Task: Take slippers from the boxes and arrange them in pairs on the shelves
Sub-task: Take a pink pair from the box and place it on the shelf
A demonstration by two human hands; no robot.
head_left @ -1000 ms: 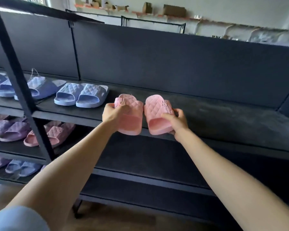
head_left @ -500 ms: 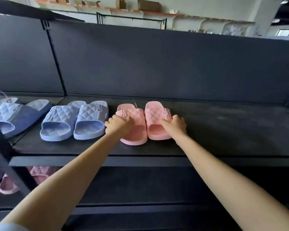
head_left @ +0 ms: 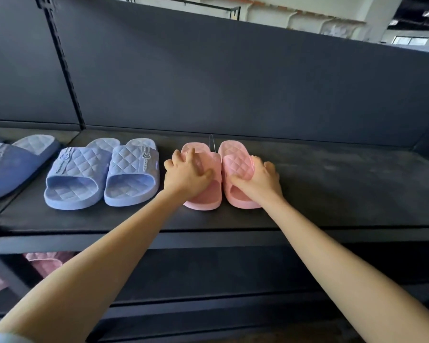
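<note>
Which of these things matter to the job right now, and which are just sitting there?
In the job: left hand, right hand, left pink slipper, right pink slipper, shelf.

Just lying about: blue pair, blue slipper at far left, pink slippers on the lower shelf.
</note>
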